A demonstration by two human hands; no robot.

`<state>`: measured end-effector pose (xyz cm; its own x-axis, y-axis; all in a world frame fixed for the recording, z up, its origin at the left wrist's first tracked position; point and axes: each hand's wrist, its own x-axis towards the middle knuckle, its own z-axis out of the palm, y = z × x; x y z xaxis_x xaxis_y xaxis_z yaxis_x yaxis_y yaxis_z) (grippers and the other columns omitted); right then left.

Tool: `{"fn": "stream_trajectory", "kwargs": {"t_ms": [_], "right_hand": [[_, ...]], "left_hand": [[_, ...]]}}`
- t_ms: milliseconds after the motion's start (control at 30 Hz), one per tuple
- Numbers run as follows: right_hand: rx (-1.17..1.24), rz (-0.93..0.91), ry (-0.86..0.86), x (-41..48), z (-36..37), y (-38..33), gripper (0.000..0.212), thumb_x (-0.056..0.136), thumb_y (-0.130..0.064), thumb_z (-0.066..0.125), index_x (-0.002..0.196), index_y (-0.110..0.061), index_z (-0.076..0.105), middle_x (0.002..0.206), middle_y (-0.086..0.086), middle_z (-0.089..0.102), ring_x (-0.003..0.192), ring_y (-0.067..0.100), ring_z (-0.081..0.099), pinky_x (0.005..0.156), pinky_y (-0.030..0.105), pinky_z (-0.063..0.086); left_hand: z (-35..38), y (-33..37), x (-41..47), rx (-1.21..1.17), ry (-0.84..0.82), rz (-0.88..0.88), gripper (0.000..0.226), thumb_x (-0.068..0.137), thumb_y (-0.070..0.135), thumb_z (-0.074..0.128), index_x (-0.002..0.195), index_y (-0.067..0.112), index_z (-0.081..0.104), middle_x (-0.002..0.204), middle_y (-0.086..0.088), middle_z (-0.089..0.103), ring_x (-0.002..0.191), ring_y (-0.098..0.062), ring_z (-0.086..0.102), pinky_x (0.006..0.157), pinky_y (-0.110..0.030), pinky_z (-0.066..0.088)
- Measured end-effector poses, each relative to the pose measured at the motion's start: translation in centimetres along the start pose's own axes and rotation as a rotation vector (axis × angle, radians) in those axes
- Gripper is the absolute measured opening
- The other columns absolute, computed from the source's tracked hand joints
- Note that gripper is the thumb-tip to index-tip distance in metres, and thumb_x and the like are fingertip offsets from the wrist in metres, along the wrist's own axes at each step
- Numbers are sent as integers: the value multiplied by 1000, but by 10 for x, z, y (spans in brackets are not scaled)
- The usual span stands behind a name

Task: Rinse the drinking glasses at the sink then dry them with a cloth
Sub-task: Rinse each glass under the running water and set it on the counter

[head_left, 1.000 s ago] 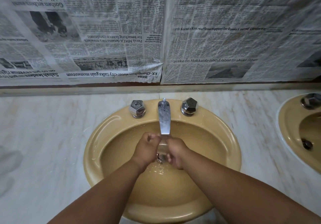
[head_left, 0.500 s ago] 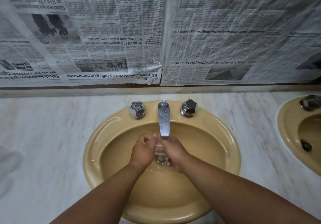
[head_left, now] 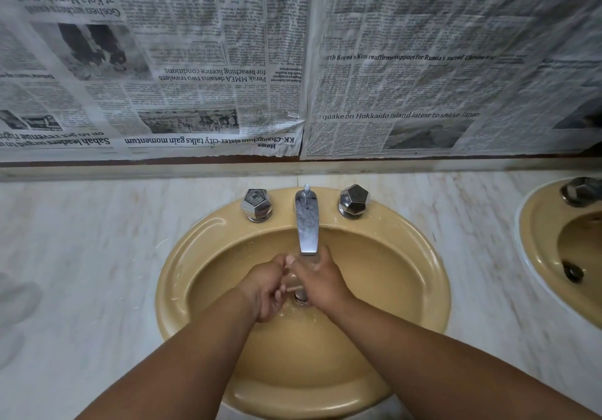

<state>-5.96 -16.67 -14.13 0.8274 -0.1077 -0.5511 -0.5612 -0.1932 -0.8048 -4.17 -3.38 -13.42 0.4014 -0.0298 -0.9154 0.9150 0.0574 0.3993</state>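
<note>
Glass [head_left: 311,260] under tap [head_left: 306,224], mustard sink [head_left: 182,256], marble counter [head_left: 97,256], newspapered wall [head_left: 195,61]

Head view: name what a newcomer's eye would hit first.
Newspaper sheets cover everything behind the counter. Below, a mustard-yellow sink fills the centre, where the left hand and right hand clasp a clear drinking glass under the chrome spout. A second yellow sink peeks in at the right edge.

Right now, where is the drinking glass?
In the head view, the drinking glass is in the middle, held between the left hand and right hand, just under the faucet spout over the yellow sink.
</note>
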Motion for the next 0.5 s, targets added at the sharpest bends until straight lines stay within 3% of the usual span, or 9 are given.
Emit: {"fn": "stream_trajectory", "kwargs": {"t_ms": [67, 100, 167, 233, 300, 367, 467, 500], "right_hand": [[-118, -103, 30, 3, 3, 3, 38, 86, -54, 74, 112, -32, 57, 101, -6, 74, 85, 14, 74, 76, 39, 62], [-121, -73, 44, 3, 4, 0, 35, 89, -53, 71, 113, -32, 57, 101, -5, 75, 82, 15, 73, 74, 38, 61], [31, 136, 40, 6, 3, -8, 28, 96, -50, 62, 114, -28, 61, 99, 5, 76, 59, 21, 65, 48, 30, 49], [247, 488, 9, 7, -2, -17, 26, 100, -45, 55, 107, -25, 70, 88, 6, 76, 42, 17, 52, 39, 19, 33], [311, 623, -60, 0, -7, -21, 29, 101, -48, 56, 100, -25, 74, 76, 0, 72, 37, 11, 49, 37, 15, 28], [245, 478, -150, -5, -8, -18, 27, 100, -51, 61, 106, -26, 69, 86, 0, 70, 43, 12, 47, 39, 17, 30], [66, 10, -78, -4, -1, -3, 34, 95, -40, 75, 117, -22, 55, 108, -1, 71, 76, 17, 67, 57, 24, 50], [39, -45, -69, -3, 0, -1, 35, 96, -38, 75, 118, -22, 54, 110, 0, 71, 83, 15, 69, 61, 21, 51]], "left_hand": [[0, 2, -4, -26, -53, -119, 35, 98, 58, 60, 89, 24, 62, 49, 7, 48, 34, -2, 39, 31, -12, 28], [2, 1, -2, -2, -42, -56, 37, 99, 59, 60, 92, 23, 62, 50, 5, 49, 34, -4, 39, 33, -13, 31], [6, -9, 2, 95, 65, 277, 36, 100, 54, 63, 95, 19, 58, 63, 1, 59, 42, -13, 48, 43, -25, 44], [7, -19, 8, 245, 161, 633, 25, 96, 47, 70, 97, 25, 59, 84, 5, 70, 62, -20, 63, 64, -38, 56], [5, -23, 12, 379, 208, 749, 19, 95, 43, 73, 97, 28, 62, 90, 9, 73, 76, -16, 68, 72, -28, 55], [2, -16, 12, 335, 184, 612, 24, 100, 44, 68, 94, 22, 61, 79, 5, 69, 63, -17, 63, 54, -20, 47], [-6, 3, 10, 100, 5, -36, 43, 101, 64, 55, 87, 24, 63, 51, 5, 46, 36, -6, 38, 34, -13, 29], [-8, 4, 12, 107, -21, -101, 48, 100, 68, 52, 85, 24, 62, 48, 6, 43, 34, -3, 36, 33, -11, 26]]}}
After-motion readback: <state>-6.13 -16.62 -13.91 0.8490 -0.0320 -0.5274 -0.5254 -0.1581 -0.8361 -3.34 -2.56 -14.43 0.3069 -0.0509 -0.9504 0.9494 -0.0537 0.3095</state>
